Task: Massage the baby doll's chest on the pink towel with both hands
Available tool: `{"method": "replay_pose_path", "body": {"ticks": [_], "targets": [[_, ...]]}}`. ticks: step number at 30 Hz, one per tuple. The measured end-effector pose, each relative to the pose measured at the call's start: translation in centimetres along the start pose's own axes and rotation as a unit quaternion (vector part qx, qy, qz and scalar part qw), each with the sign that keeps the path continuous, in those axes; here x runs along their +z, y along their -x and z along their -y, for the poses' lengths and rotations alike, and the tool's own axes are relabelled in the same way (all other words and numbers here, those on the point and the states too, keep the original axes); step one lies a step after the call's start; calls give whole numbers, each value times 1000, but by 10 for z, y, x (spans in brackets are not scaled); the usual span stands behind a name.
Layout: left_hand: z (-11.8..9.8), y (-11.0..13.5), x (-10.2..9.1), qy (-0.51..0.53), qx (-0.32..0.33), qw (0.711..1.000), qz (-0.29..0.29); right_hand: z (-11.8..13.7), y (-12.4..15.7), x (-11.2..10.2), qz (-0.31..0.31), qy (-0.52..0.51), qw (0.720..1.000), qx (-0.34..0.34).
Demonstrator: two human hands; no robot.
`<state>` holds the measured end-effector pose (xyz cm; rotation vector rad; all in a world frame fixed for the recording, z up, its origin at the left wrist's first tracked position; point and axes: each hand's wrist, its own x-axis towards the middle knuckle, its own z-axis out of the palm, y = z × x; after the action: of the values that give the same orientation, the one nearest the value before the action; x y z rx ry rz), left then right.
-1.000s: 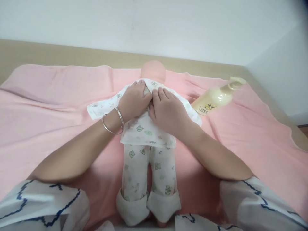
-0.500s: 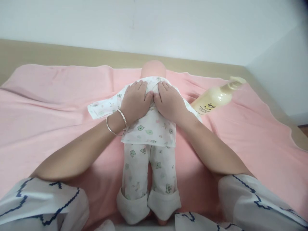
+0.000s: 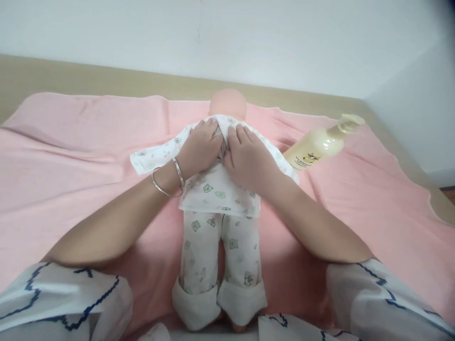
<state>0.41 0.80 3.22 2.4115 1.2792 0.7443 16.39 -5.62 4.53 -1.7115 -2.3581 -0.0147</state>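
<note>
A baby doll in white printed pyjamas lies on a pink blanket, its bald head pointing away from me. My left hand, with two silver bangles at the wrist, lies flat on the left of the doll's upper back, fingers stretched toward the neck. Beside it my right hand rests flat on the right of the back. Both thumbs meet in the middle over the shirt fabric. Neither hand holds anything.
A cream pump bottle lies tilted on the blanket to the right of the doll. A wooden bed edge runs along the white wall behind. My white sleeves with dark blue trim fill the lower corners.
Both hands have slid a little up and down on the doll's back, staying flat and side by side. The doll and the bottle have not moved.
</note>
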Motion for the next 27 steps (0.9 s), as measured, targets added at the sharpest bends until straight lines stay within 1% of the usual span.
{"method": "replay_pose_path", "body": {"ticks": [3,5,7,9,12,14,16,18,20,22,24,27], "targets": [[9,-4,9,-26,-4,999,-29,14,8,-3,-16,-10,1000,7],[7,-2,12,-45,-11,998,-41,14,6,-6,-13,-36,999,24],[-1,4,11,-62,-12,997,-35,6,-2,-8,-6,-72,997,37],[-14,12,7,-77,-11,997,-17,-6,-12,-6,-9,-99,994,40],[-33,24,-2,-84,3,996,0,-24,-25,2,-25,-104,994,38],[-37,26,-7,-75,9,997,3,-29,-28,8,-31,-94,995,32],[-32,22,-9,-53,-1,999,4,-27,-24,11,-28,-80,996,26],[-19,14,-7,-29,-7,1000,5,-18,-17,10,-18,-61,998,28],[-6,5,-1,-17,-3,1000,0,-4,-8,6,-14,-39,999,33],[3,1,7,-20,-10,1000,-18,8,0,0,-14,-19,999,33],[6,0,13,-22,-30,999,-39,15,5,-7,-12,-12,999,33],[3,3,18,-13,-52,997,-47,11,1,-16,-1,-47,998,41]]}}
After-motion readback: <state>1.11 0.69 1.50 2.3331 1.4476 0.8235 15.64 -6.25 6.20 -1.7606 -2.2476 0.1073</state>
